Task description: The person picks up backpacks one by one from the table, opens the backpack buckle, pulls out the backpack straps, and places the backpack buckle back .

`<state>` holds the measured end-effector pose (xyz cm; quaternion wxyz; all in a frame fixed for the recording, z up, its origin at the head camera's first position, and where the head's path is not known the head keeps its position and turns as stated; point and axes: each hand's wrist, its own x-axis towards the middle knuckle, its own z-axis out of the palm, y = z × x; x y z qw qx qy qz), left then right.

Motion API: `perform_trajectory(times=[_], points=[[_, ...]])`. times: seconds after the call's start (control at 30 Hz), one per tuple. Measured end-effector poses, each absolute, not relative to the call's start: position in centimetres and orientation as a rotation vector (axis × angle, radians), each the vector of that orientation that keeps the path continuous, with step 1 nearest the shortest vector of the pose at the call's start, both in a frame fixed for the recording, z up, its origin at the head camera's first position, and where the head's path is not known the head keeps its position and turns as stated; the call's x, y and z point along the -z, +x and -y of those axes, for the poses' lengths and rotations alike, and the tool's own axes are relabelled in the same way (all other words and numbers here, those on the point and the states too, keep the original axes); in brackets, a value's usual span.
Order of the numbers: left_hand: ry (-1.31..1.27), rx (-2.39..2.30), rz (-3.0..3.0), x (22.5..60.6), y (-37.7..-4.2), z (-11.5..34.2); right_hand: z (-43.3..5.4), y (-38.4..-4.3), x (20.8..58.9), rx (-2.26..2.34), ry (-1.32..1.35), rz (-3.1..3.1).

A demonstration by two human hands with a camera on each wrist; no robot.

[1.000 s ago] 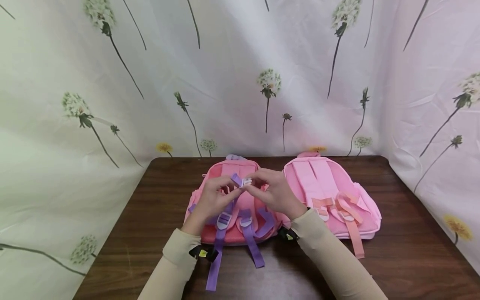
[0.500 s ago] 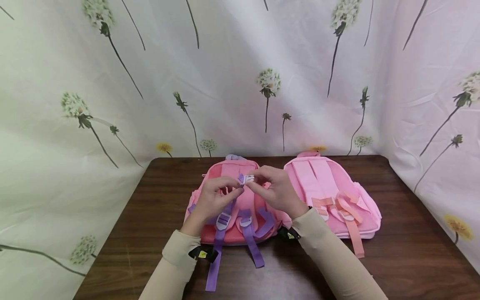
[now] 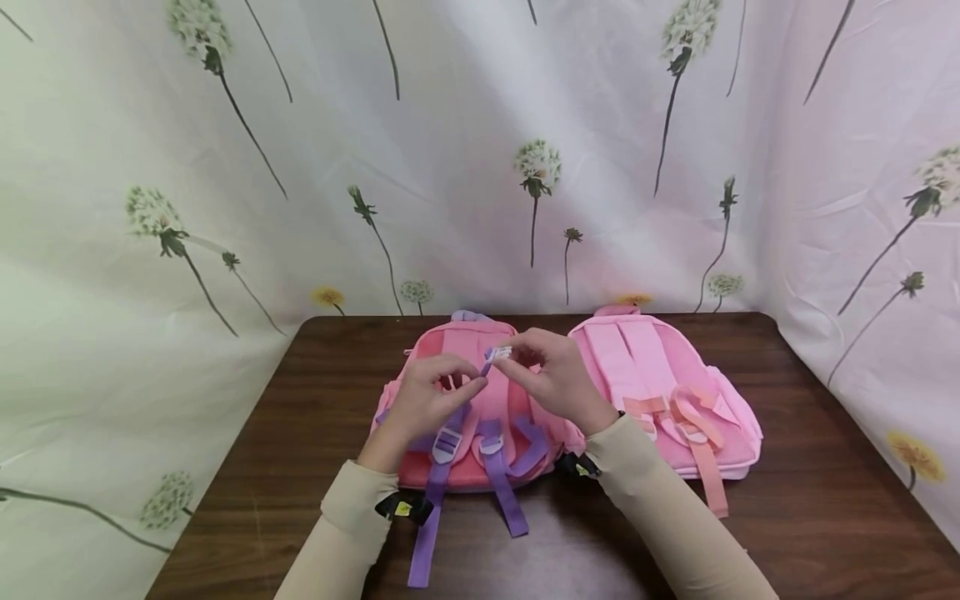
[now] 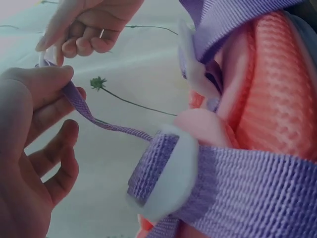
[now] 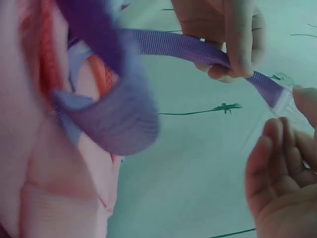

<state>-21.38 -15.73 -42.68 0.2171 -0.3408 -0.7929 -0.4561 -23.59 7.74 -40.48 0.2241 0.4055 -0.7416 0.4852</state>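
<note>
My left hand pinches a purple webbing strap between thumb and forefinger. My right hand holds the white plastic side-release buckle at the strap's end, its prongs pointing right. Both hands are raised over a coral-pink backpack lying with its shoulder straps up. From the held buckle the strap runs back to the bag in the left wrist view, past a white strap adjuster. Two purple strap tails hang from the bag's adjusters onto the table.
A second, lighter pink backpack lies to the right, with orange straps loosely looped. Both bags rest on a dark wooden table. A flower-print cloth hangs behind and at the sides.
The buckle has shifted slightly right and up with my right hand. My left fingers have come off the buckle's edge and now pinch the strap just below it. The bags stay put.
</note>
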Motion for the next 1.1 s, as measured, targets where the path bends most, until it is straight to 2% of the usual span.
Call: perform_trajectory(times=[0.2, 0.6, 0.93, 1.1], points=[[-0.880, 1.212, 2.235, 42.9, -21.6, 16.1, -8.0, -23.8, 40.7, -1.307, 1.049, 2.244], [-0.555, 1.077, 2.452, 43.1, -22.0, 17.8, -9.3, -24.0, 40.7, -1.204, 1.019, 2.428], [-0.139, 0.781, 2.604, 43.6, -21.8, 19.7, -12.8, -23.4, 40.3, -1.160, 0.987, 2.456], [-0.130, 0.789, 2.556, 43.4, -21.5, 20.0, -15.5, -23.3, 40.2, -1.156, 0.927, 2.457]])
